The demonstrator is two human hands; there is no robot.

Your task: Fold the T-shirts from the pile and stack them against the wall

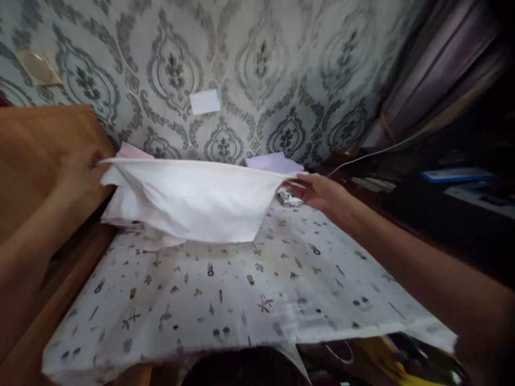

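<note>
A white cloth [201,201] is stretched in the air between my two hands, its top edge taut and its lower part hanging over the patterned table cover [241,300]. My left hand [90,166], blurred, pinches the cloth's upper left corner. At the upper right corner, my right hand [309,190] grips the edge between thumb and fingers. Below the cloth's left part lies more pale folded fabric [140,230]. Behind the cloth, a pink piece [133,151] and a lilac piece [274,162] show partly.
A wooden panel [48,155] stands at the left. The patterned wall [241,59] rises behind, with a white switch [205,102]. At the right are a cable [362,157], a blue item [456,175] and a curtain [438,80]. A small folded item [290,198] lies near my right hand.
</note>
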